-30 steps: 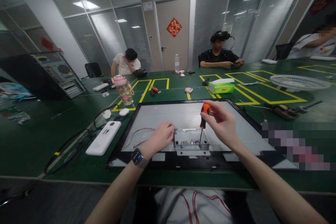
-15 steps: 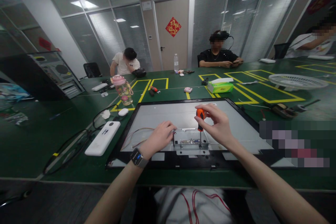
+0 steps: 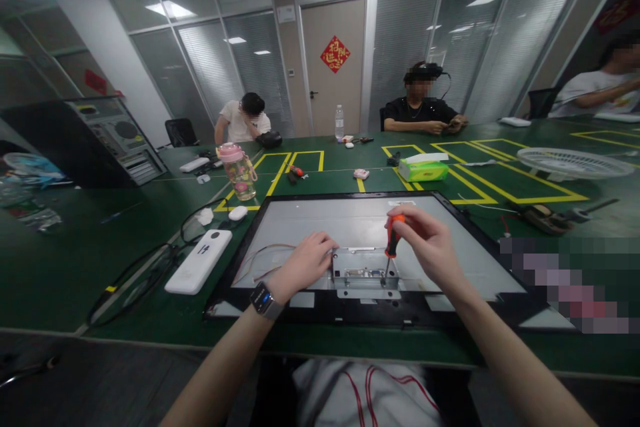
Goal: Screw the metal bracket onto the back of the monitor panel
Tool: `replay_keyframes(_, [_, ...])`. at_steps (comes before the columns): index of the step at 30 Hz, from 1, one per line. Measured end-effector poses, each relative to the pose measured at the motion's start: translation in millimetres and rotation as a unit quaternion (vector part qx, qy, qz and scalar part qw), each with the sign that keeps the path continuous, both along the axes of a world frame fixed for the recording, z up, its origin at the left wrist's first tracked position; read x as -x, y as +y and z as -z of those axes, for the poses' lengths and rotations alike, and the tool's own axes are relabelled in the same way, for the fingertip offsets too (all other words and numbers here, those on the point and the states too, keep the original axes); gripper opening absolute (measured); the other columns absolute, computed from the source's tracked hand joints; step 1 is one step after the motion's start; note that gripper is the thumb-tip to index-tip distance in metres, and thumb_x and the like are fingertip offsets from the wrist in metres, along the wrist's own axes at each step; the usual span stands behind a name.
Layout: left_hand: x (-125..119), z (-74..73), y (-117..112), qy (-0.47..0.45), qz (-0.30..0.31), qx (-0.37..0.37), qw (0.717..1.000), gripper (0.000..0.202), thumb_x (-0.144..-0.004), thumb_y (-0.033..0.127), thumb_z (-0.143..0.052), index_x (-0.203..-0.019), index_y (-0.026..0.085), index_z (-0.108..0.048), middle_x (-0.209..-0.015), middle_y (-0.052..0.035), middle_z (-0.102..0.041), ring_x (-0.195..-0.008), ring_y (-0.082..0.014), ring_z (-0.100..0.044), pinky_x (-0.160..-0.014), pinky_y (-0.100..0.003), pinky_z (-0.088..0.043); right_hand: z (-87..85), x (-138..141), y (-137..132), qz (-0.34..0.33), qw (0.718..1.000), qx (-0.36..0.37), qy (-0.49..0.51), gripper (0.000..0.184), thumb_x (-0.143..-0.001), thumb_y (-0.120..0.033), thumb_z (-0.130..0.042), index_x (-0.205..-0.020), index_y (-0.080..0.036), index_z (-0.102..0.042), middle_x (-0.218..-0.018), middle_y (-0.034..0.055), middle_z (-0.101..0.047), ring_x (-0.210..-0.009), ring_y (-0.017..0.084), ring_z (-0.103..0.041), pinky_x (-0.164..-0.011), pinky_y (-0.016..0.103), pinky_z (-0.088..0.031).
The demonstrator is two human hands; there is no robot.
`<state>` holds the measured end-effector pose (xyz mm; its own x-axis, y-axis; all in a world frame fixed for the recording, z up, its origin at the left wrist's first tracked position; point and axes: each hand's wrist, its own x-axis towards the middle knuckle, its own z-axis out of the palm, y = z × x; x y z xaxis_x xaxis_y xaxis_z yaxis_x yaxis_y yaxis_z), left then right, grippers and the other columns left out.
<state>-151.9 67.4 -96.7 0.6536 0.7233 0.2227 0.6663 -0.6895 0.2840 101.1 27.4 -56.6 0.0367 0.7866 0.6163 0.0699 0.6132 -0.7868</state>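
A monitor panel (image 3: 280,220) with a black frame lies flat in front of me. On its near middle sits a metal bracket (image 3: 367,260) with a row of video ports. My left hand (image 3: 311,259), a watch on its wrist, grips the bracket's left end with bent fingers; the fingertips are partly hidden. Between thumb and fingers my right hand (image 3: 425,240) holds an orange and black screwdriver (image 3: 393,237). Its shaft points down, slightly tilted, to the right part of the bracket by the ports. Thin wires (image 3: 260,250) run over the panel left of the bracket.
Left of the panel are a white power bank (image 3: 199,262), black cables (image 3: 133,287) and a pink-lidded bottle (image 3: 237,171). Beyond it lie a green tissue pack (image 3: 423,167) and a white racket-like object (image 3: 573,163). A computer case (image 3: 100,137) stands far left. Several people sit across the table.
The screwdriver's handle has tilted to the right, and my right hand has shifted slightly right with it. My left hand stays at the bracket. The whole view has shifted slightly.
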Motion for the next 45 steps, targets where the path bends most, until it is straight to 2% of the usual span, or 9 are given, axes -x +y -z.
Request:
replay_keyframes(4, [-1,-2.0,-1,-0.001,-0.006,0.004,1.000,0.027,-0.092,0.008,-0.047,-0.112,0.018,-0.063,-0.112,-0.0072,-0.061,-0.108,-0.0221,-0.056,-0.099,-0.036,-0.047,2.6,-9,3,-0.104,0.991,0.045,0.068,0.022,-0.092,-0.042,-0.064,-0.104,-0.027,-0.075,-0.091,0.0057,-0.072,-0.086,0.022,-0.068,-0.079,0.036,-0.056])
replay_keyframes(9, [-3,-8.0,-5,0.026,-0.016,0.013,0.999,0.030,-0.094,0.008,-0.044,-0.115,0.019,-0.062,-0.115,-0.0075,-0.062,-0.109,-0.0217,-0.058,-0.100,-0.036,-0.047,1.6,-15,9,-0.110,0.990,0.049,0.073,0.019,-0.084,-0.043,-0.074,-0.090,-0.026,-0.077,-0.087,0.0042,-0.070,-0.079,0.020,-0.066,-0.073,0.033,-0.056])
replay_keyframes(19, [-11,1.8,-21,0.002,-0.083,0.005,0.997,0.035,-0.096,0.008,-0.038,-0.121,0.018,-0.060,-0.121,-0.0085,-0.063,-0.115,-0.0218,-0.058,-0.105,-0.038,-0.045,-1.6,-27,11,-0.174,0.976,0.109,0.066,0.030,-0.088,-0.045,-0.069,-0.113,-0.028,-0.074,-0.104,0.0073,-0.078,-0.093,0.023,-0.073,-0.088,0.040,-0.057])
replay_keyframes(22, [-11,3.3,-22,0.009,-0.080,0.001,0.997,0.035,-0.096,0.008,-0.038,-0.122,0.016,-0.060,-0.123,-0.0094,-0.062,-0.116,-0.0226,-0.058,-0.105,-0.038,-0.045,-1.4,-28,9,-0.141,0.984,0.097,0.041,0.027,-0.086,-0.042,-0.072,-0.108,-0.028,-0.076,-0.099,0.0061,-0.077,-0.089,0.022,-0.073,-0.084,0.039,-0.058])
replay_keyframes(25, [-11,3.9,-22,0.013,-0.083,0.000,0.996,0.035,-0.096,0.007,-0.038,-0.123,0.016,-0.059,-0.124,-0.0093,-0.062,-0.117,-0.0229,-0.057,-0.105,-0.038,-0.044,-0.6,-24,8,-0.042,0.998,0.047,0.018,0.018,-0.080,-0.038,-0.079,-0.094,-0.027,-0.078,-0.090,0.0034,-0.073,-0.079,0.019,-0.069,-0.075,0.033,-0.057])
replay_keyframes(28, [-10,4.8,-21,0.015,-0.083,0.001,0.996,0.037,-0.096,0.007,-0.036,-0.123,0.018,-0.058,-0.124,-0.0084,-0.062,-0.116,-0.0225,-0.058,-0.104,-0.038,-0.045,1.1,-19,7,0.026,1.000,0.003,-0.005,0.017,-0.084,-0.039,-0.074,-0.094,-0.026,-0.078,-0.096,0.0046,-0.072,-0.087,0.020,-0.067,-0.080,0.033,-0.055])
replay_keyframes(34, [-11,3.2,-22,0.022,-0.085,-0.001,0.996,0.037,-0.096,0.007,-0.035,-0.124,0.018,-0.058,-0.124,-0.0091,-0.062,-0.115,-0.0230,-0.058,-0.103,-0.040,-0.046,6.3,-16,2,-0.052,0.998,0.021,0.042,0.021,-0.094,-0.037,-0.062,-0.105,-0.027,-0.076,-0.097,0.0056,-0.075,-0.090,0.022,-0.070,-0.083,0.037,-0.055])
replay_keyframes(39, [-13,1.3,-24,0.021,-0.088,0.000,0.996,0.037,-0.096,0.007,-0.035,-0.123,0.019,-0.057,-0.123,-0.0082,-0.062,-0.114,-0.0226,-0.058,-0.102,-0.039,-0.046,2.0,-12,-2,0.025,0.999,-0.013,0.027,0.009,-0.083,-0.033,-0.075,-0.088,-0.026,-0.077,-0.088,0.0038,-0.067,-0.083,0.020,-0.064,-0.072,0.032,-0.053])
replay_keyframes(45, [-13,1.1,-25,0.026,-0.091,0.000,0.995,0.036,-0.097,0.007,-0.036,-0.123,0.019,-0.057,-0.124,-0.0084,-0.062,-0.115,-0.0230,-0.058,-0.103,-0.039,-0.045,8.9,-16,-2,-0.036,0.998,0.017,0.041,0.026,-0.096,-0.036,-0.057,-0.113,-0.027,-0.075,-0.100,0.0068,-0.072,-0.094,0.025,-0.068,-0.087,0.041,-0.052])
